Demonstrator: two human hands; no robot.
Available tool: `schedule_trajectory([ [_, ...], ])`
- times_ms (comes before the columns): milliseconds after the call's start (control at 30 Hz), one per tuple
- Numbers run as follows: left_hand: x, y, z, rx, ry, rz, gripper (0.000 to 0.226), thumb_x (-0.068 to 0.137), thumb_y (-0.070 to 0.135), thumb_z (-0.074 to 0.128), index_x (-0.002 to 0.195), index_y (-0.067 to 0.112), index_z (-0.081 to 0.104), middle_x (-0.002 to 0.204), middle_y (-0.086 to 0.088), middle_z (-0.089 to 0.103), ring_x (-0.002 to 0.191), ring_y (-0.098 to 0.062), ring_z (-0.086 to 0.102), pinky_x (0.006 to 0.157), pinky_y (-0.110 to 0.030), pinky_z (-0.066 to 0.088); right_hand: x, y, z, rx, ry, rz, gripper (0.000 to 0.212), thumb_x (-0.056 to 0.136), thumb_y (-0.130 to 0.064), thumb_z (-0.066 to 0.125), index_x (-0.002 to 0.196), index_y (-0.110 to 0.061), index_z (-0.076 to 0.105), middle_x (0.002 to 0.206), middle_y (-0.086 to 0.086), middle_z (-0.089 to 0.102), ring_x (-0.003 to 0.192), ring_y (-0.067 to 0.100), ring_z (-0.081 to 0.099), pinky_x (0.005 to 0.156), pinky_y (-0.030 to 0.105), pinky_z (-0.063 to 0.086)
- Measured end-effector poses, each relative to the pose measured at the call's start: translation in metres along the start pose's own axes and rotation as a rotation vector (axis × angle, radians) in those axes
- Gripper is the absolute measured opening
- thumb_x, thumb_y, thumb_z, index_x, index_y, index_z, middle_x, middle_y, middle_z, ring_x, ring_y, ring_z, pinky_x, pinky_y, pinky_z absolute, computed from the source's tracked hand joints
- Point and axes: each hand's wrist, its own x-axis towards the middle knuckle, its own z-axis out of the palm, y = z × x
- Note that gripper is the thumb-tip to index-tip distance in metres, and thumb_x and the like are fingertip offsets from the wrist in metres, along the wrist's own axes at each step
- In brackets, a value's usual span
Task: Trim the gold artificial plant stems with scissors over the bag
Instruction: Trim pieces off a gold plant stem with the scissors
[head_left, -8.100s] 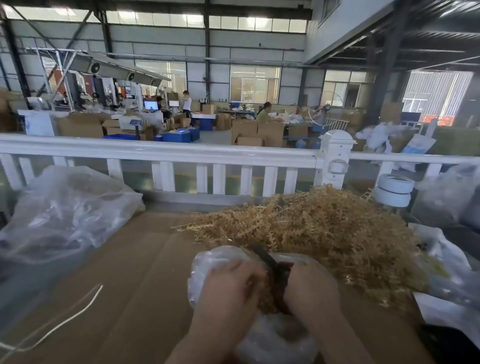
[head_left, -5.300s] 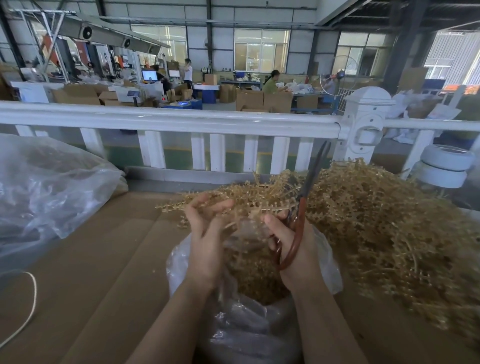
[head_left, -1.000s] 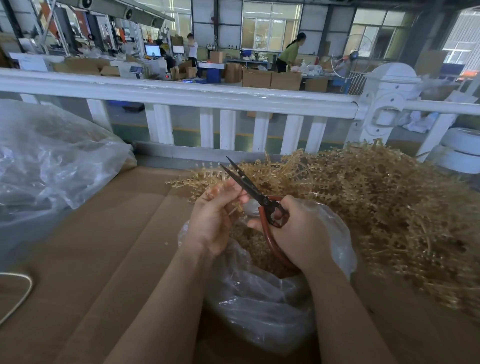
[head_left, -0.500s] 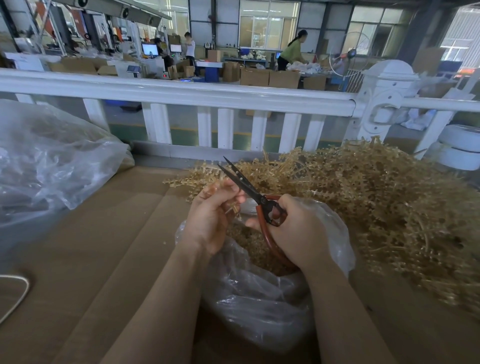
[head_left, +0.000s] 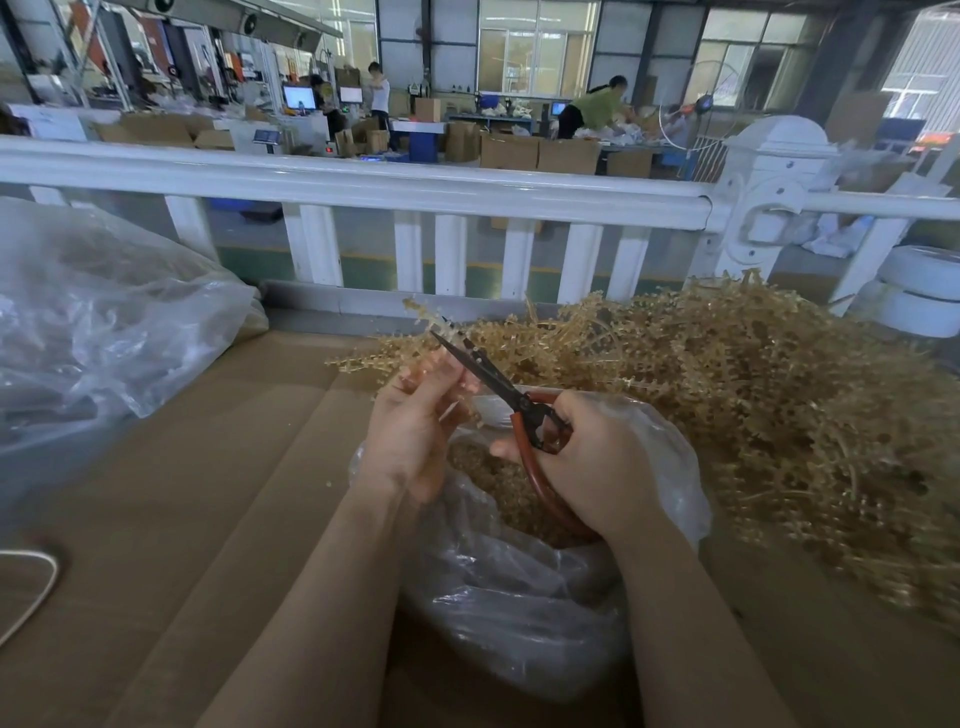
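Right, mid-trim: left hand (head_left: 410, 436) pinches a gold stem (head_left: 423, 317) over the bag (head_left: 519, 597); right hand (head_left: 597, 462) grips the scissors (head_left: 498, 387), blades nearly closed at it. Next, prob. snip, w/ fingers kept clear.

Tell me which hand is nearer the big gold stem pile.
Right. The right hand, holding the scissors, sits just beside the pile; the left hand is farther, across the bag.
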Motion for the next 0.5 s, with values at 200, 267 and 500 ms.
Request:
schedule_trajectory([
  [200, 0.001, -0.002, 0.004, 0.017, 0.022, -0.018, 0.012, 0.095, 0.014, 0.061, 0.086, 0.015, 0.069, 0.082, 0.001, 0.072, 0.073, -0.01, 0.066, 0.076, -0.03, 0.047, -0.005, -0.012, -0.006, -0.244, 0.168, -0.089, 0.045, 0.067, -0.072, 0.075, 0.07, -0.042, 0.041, 0.046, -0.024, 0.033, 0.079, -0.036, 0.039, 0.058, -0.011, 0.024],
  [267, 0.0, -0.002, 0.005, 0.024, 0.018, -0.022, 0.013, 0.095, 0.013, 0.06, 0.087, 0.015, 0.069, 0.083, 0.001, 0.072, 0.075, -0.01, 0.066, 0.075, -0.03, 0.047, -0.003, -0.015, -0.009, -0.281, 0.201, -0.097, 0.048, 0.068, -0.072, 0.073, 0.069, -0.038, 0.039, 0.049, -0.029, 0.027, 0.076, -0.039, 0.035, 0.053, -0.008, 0.026],
  [500, -0.003, -0.004, 0.007, 0.059, -0.009, -0.041, 0.01, 0.095, 0.012, 0.059, 0.089, 0.01, 0.067, 0.083, -0.002, 0.072, 0.077, -0.014, 0.068, 0.075, -0.031, 0.049, 0.0, -0.002, -0.002, -0.132, 0.019, 0.08, 0.063, 0.062, -0.09, 0.056, 0.073, -0.029, 0.044, 0.058, -0.013, 0.052, 0.063, -0.002, 0.055, 0.05, 0.016, 0.03],
])
